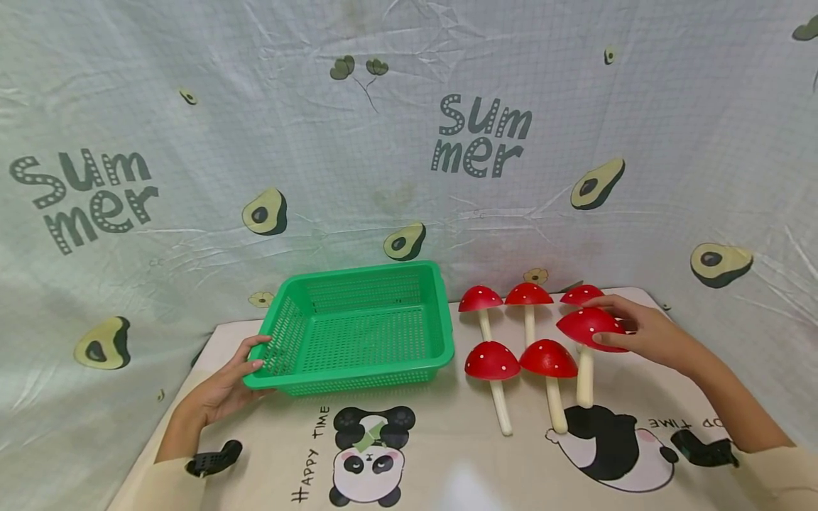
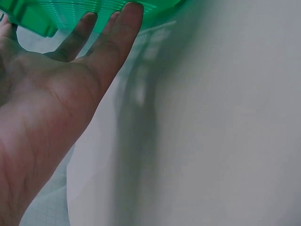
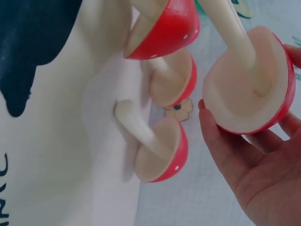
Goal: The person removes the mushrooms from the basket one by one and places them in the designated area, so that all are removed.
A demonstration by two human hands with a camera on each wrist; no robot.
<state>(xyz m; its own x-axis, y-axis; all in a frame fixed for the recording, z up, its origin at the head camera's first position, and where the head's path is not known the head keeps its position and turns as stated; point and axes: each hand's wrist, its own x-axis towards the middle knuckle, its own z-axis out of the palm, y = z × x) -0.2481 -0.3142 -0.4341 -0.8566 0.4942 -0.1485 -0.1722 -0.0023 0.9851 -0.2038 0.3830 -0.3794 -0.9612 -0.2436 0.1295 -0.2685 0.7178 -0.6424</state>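
Note:
My left hand grips the near left corner of a green plastic basket, some fingertips over its rim and others beneath it. From below, the left wrist view shows those fingers against the basket's underside. With my right hand I hold a toy mushroom by its red, white-dotted cap, the pale stem pointing down toward me. In the right wrist view the fingers and thumb go round the cap's edge, and its hollow cream inside faces the camera. Another mushroom lies just behind the held one.
More red mushrooms lie in two rows right of the basket, among them a front one, its neighbour and a back one. A printed cloth hangs behind the table. Pandas decorate the tabletop.

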